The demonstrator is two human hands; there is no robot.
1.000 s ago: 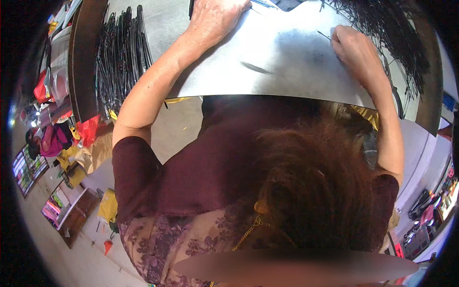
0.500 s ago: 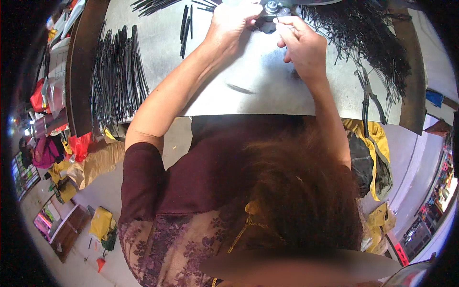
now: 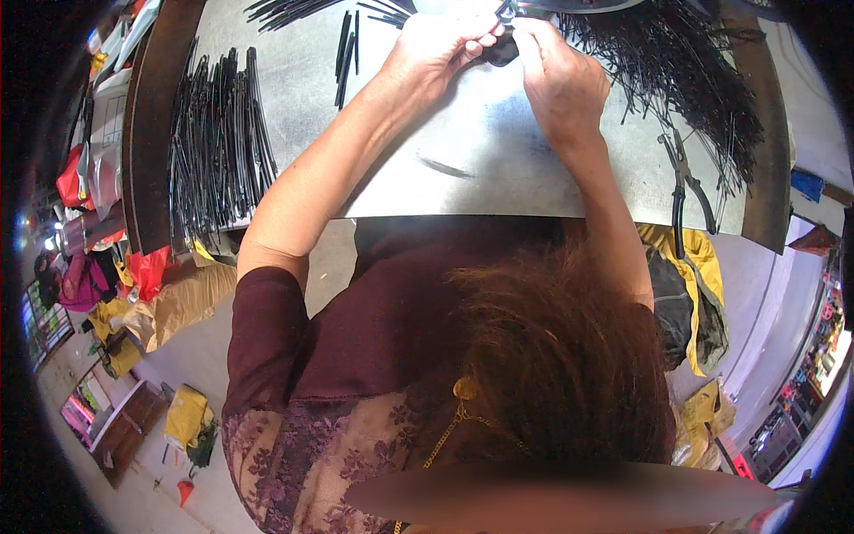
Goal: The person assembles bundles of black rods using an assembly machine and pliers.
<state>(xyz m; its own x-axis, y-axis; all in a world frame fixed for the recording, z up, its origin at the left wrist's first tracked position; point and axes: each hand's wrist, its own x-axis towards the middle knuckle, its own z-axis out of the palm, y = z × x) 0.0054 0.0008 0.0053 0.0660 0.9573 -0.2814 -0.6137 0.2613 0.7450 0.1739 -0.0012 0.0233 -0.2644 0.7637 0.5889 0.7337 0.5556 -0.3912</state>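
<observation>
At the far side of the table, my left hand [image 3: 438, 46] has its fingers curled together beside a small shiny metal fitting [image 3: 506, 12]. My right hand [image 3: 567, 84] meets it there, thumb and fingers pinched close to the same fitting. Whatever thin piece either hand holds is too small and too brightly lit to make out. Just below the fingertips is a dark patch or part [image 3: 501, 52], its kind unclear. Both forearms reach over the grey metal tabletop [image 3: 463, 191].
Black thin strips [image 3: 222, 142] lie in a row at the left, with a few more strips [image 3: 345, 58] nearer my left hand. A tangled heap of black wires [image 3: 667, 67] covers the right side. Black-handled pliers [image 3: 685, 187] lie by the right front edge.
My right hand has shifted slightly up, its fingertips rising toward the fitting. My left fingers have moved a little right, now covering more of the fitting.
</observation>
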